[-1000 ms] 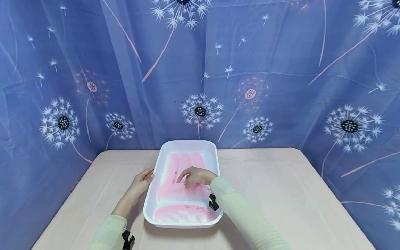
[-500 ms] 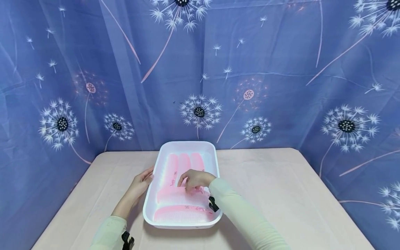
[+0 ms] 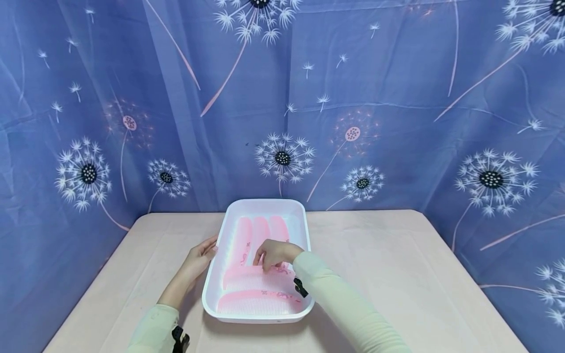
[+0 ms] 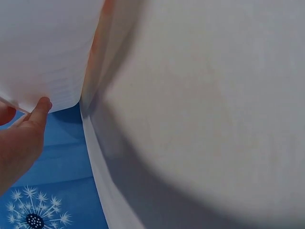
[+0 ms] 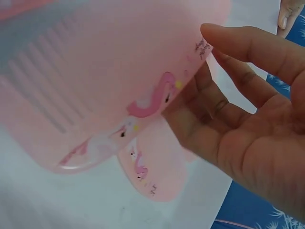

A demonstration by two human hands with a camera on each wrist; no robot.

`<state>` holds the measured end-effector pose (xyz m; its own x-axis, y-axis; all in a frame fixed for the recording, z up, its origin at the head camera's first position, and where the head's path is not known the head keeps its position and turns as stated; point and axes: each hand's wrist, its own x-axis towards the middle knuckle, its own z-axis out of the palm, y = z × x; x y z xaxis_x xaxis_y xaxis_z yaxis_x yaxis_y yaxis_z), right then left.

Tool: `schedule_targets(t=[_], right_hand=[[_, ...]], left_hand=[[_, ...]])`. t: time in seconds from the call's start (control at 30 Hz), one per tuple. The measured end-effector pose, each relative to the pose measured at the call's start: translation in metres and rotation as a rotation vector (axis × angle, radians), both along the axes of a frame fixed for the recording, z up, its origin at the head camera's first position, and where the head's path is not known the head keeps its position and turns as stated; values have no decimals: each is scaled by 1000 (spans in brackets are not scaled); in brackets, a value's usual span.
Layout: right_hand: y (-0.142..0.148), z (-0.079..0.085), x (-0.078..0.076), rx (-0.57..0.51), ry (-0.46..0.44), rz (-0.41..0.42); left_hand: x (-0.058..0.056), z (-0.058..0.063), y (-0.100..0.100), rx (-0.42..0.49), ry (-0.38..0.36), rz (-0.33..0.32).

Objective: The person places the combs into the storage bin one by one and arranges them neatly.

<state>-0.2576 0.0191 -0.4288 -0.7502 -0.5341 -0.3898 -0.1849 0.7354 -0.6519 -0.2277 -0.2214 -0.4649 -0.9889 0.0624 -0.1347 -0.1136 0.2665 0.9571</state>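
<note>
A white plastic tray (image 3: pixel 249 319) stands on the table, with several pink combs in it. My left hand (image 3: pixel 197 261) holds the tray at its left side; in the left wrist view, a finger of the left hand (image 4: pixel 31 136) presses the outer wall, with the thumb at the rim. My right hand (image 3: pixel 277 252) is inside the tray and pinches the upper edge of a pink comb (image 5: pixel 100 67) between thumb and fingers. That comb tilts up, teeth toward the front. Nearest me lies another comb (image 3: pixel 260 303) crosswise; three more combs (image 3: pixel 244 233) lie lengthwise at the back, partly covered by the right hand.
The table (image 3: pixel 375 274) has a pale pink cloth. A blue curtain (image 3: pixel 397 122) with dandelion prints stands behind it and along both sides, close behind the tray's far end.
The right hand has closed its thumb and fingers on the middle comb's upper edge and drawn that edge slightly toward the front. The left hand and the tray stay nearly in place.
</note>
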Motion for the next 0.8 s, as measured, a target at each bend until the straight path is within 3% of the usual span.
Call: schedule_targets(t=[0.47, 0.67, 0.8], right_hand=[[-1, 10, -3, 50, 22, 56], [2, 25, -6, -54, 40, 115], [12, 40, -5, -167, 107, 130]], left_hand=[[-3, 0, -3, -1, 14, -5], [-1, 1, -4, -48, 33, 15], [3, 3, -6, -105, 59, 48]])
